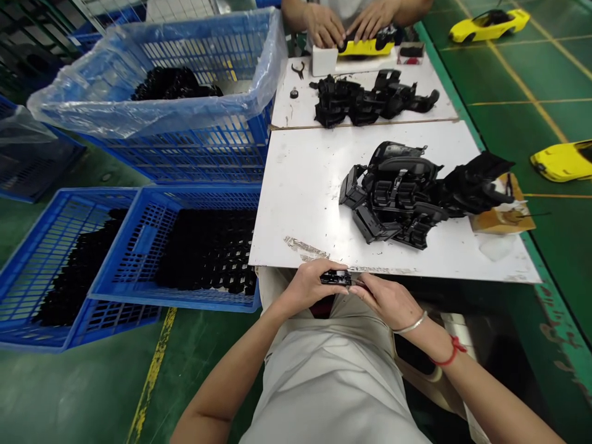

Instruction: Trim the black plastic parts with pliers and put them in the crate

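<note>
My left hand is closed round a small black plastic part, just over the table's near edge. My right hand meets the part's right end, its thumb and fingers pinched together. Something thin and greyish shows at those fingertips, too small to name. On the white table beyond my hands lies a heap of black moulded car-interior parts, some shaped like seats.
Blue crates of black parts stand at left, behind them a larger plastic-lined crate. Across the table a co-worker's hands hold a yellow toy car body. More black parts, a cardboard box and yellow cars lie around.
</note>
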`<move>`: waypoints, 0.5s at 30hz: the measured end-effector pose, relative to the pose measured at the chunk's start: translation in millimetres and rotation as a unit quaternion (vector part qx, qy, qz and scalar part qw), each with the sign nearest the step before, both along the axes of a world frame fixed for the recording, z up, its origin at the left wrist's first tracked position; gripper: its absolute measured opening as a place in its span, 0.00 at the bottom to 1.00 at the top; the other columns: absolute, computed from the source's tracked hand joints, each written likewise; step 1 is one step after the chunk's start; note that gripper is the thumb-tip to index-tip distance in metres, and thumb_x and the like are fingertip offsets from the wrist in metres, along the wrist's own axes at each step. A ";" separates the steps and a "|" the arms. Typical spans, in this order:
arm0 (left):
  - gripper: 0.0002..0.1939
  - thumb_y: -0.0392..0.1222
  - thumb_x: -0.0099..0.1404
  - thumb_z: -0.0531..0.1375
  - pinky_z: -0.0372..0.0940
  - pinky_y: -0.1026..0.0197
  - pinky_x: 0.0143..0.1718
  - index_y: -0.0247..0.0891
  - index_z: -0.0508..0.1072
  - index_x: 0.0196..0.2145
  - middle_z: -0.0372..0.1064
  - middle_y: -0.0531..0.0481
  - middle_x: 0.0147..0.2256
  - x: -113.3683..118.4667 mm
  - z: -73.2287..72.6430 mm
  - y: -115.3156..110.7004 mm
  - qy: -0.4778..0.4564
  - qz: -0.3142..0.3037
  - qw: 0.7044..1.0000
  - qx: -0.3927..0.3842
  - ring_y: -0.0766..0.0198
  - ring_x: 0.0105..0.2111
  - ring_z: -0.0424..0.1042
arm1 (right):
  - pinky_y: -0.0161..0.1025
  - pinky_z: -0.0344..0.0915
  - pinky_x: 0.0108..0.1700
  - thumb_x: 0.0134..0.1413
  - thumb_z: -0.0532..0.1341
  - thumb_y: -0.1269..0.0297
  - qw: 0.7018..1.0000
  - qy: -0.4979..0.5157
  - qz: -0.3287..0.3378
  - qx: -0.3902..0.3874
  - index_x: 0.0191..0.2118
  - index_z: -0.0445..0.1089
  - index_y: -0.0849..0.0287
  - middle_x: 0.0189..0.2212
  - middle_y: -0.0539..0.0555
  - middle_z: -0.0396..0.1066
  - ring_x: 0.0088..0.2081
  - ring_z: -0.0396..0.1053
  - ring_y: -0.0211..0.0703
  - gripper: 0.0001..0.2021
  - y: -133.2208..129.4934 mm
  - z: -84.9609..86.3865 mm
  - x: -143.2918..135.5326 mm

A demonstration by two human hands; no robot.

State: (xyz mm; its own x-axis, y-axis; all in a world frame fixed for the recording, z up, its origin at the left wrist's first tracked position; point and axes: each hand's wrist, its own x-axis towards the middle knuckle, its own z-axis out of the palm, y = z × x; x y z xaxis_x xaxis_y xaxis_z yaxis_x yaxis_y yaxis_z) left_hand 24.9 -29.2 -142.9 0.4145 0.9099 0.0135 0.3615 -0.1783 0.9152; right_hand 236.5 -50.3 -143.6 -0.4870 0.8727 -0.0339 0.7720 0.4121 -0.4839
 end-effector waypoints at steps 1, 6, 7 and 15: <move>0.22 0.49 0.52 0.68 0.67 0.58 0.46 0.41 0.75 0.45 0.76 0.47 0.41 -0.1 0.1 0.2 0.002 -0.002 1.000 0.002 0.57 0.41 0.74 | 0.37 0.52 0.23 0.65 0.37 0.43 1.000 -0.001 0.002 0.001 0.29 0.60 0.54 0.22 0.53 0.68 0.22 0.66 0.42 0.25 0.3 -0.6 0.1; 0.22 0.47 0.52 0.68 0.67 0.58 0.46 0.39 0.75 0.44 0.76 0.46 0.41 -1.2 -0.3 1.7 0.006 -0.009 1.000 0.015 0.57 0.41 0.74 | 0.37 0.51 0.23 0.65 0.36 0.44 1.000 -0.015 0.012 0.005 0.30 0.59 0.54 0.22 0.53 0.68 0.22 0.67 0.42 0.25 0.6 -3.8 -0.1; 0.21 0.47 0.52 0.68 0.67 0.58 0.45 0.39 0.75 0.44 0.76 0.46 0.41 -1.3 -0.8 1.9 0.006 -0.010 1.000 0.018 0.57 0.41 0.74 | 0.36 0.51 0.23 0.65 0.36 0.44 1.000 -0.018 0.014 0.007 0.30 0.59 0.54 0.22 0.53 0.68 0.22 0.67 0.42 0.26 0.5 -4.2 -0.2; 0.22 0.49 0.53 0.67 0.69 0.58 0.43 0.36 0.75 0.44 0.76 0.45 0.40 -1.3 -5.9 1.8 -0.009 -0.018 0.997 0.074 0.58 0.39 0.75 | 0.35 0.51 0.21 0.65 0.34 0.45 0.998 -0.057 0.027 0.006 0.31 0.59 0.56 0.22 0.53 0.69 0.21 0.68 0.43 0.27 0.9 -1.3 -1.1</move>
